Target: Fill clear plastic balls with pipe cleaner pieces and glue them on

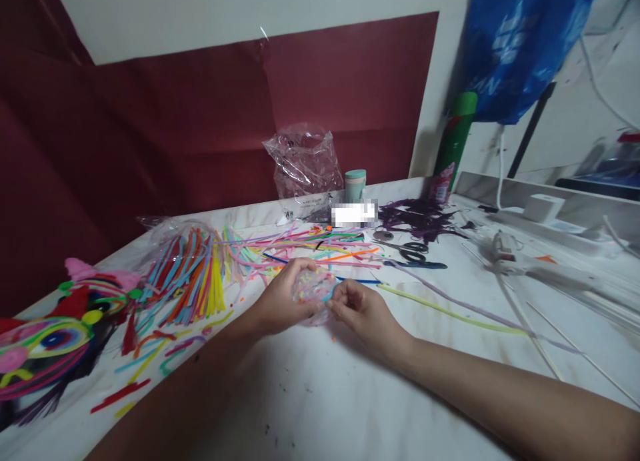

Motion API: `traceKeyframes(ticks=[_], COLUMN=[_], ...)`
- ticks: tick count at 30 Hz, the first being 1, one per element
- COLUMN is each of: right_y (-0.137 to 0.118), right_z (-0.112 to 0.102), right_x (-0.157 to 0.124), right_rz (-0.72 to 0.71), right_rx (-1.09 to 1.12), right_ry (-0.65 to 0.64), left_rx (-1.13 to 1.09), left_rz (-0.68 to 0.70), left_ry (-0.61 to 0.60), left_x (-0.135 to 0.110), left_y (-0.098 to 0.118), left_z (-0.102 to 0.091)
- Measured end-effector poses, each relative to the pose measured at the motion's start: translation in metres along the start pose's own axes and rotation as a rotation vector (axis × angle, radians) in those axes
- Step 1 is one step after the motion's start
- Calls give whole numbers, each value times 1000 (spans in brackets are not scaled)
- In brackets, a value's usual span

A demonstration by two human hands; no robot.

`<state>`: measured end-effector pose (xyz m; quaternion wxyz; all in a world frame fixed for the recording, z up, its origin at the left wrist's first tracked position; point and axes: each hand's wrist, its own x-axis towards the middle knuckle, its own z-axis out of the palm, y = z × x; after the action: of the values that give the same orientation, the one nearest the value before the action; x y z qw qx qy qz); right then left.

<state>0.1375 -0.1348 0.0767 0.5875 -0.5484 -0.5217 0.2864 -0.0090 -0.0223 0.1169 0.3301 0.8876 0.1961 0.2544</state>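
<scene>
In the middle of the head view, my left hand [285, 297] is closed around a small clear plastic bag [314, 285] with tiny bits of several colours in it. My right hand [361, 311] meets the bag's right side, thumb and fingertips pinched together. A speck of light blue shows beside those fingertips; what they grip is too small to make out. Beyond the hands lie loose coloured pipe cleaners [310, 247]. To the right of them are black-handled scissors [413, 251]. A long yellow-green pipe cleaner [450, 313] stretches right, past my right wrist.
Bundled pipe cleaners [195, 274] and a colourful mask-like craft piece [45, 354] lie left. At the back stand a crumpled clear bag [305, 164], a teal-lidded container [355, 184] and a green can [456, 141]. Purple strips [417, 217] and a glue gun [507, 251] are right.
</scene>
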Motion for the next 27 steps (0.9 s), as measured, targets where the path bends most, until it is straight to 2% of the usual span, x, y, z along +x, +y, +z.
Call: traceKeyframes(ticks=[5,14,18,24,27], right_y=[4,2,3,3,8], right_z=[2,6,5,-9,-19], right_x=[2,0,0,8,14], right_rz=[-44,-21,-6,-12,5], right_rx=[99,-19,6,123,166], right_ry=[-10,48,60,111,157], left_rx=[-45,31,30,-13,51], left_rz=[-17,-11,-3,-17,40], left_ry=[-4,63,42,37,57], left_x=[1,-3,-2,-1,-4], left_y=[-5,8,7,1,1], left_z=[-2,7,6,1,4])
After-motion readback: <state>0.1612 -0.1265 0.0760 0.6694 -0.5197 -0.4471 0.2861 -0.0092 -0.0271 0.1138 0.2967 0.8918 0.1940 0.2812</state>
